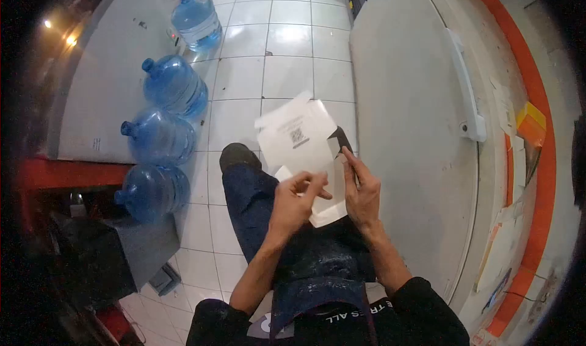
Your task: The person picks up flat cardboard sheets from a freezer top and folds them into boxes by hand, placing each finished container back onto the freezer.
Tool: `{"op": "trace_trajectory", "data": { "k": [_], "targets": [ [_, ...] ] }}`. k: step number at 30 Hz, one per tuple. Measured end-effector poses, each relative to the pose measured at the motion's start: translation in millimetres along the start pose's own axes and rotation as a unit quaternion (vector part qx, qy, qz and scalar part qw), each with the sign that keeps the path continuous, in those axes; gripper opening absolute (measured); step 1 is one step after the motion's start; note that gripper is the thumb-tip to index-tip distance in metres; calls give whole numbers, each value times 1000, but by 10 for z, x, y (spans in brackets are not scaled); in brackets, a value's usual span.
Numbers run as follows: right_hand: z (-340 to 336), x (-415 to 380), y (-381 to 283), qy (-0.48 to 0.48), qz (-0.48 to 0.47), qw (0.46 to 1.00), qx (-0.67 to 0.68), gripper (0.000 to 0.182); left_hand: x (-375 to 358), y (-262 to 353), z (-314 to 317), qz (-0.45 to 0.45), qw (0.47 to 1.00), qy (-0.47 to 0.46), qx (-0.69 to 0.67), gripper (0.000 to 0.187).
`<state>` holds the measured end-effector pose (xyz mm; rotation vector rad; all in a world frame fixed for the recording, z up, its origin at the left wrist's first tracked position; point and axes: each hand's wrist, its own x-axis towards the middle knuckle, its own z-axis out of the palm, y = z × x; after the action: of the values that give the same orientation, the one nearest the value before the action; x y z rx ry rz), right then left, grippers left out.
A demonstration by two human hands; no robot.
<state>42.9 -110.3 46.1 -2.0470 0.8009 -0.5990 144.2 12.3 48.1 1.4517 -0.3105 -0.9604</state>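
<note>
A white cardboard box [299,138] with its lid flap raised rests on my lap, and a printed square code shows on the flap. My right hand [360,190] lies along the box's right side, its thumb and fingers pressed on the side wall. Over the near left part of the box is my left hand [297,202], its fingers curled; whether it grips the cardboard is unclear. Below the hands is a dark apron [323,266] with whitish smears.
Several blue water jugs [174,90] line the left side of the tiled floor [244,77]. A white door with a handle [464,96] stands close on the right. A dark grey box [146,248] is at the lower left. An orange and yellow item [531,125] is at the far right.
</note>
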Motion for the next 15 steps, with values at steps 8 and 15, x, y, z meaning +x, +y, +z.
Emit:
{"op": "trace_trajectory", "data": {
  "k": [8, 15],
  "targets": [
    [128, 80, -18, -57, -313, 943, -95, 31, 503, 371, -316, -84, 995, 21, 57, 38],
    [117, 99, -55, -2, -64, 998, -16, 20, 487, 50, -290, 87, 993, 61, 48, 24]
  ]
}}
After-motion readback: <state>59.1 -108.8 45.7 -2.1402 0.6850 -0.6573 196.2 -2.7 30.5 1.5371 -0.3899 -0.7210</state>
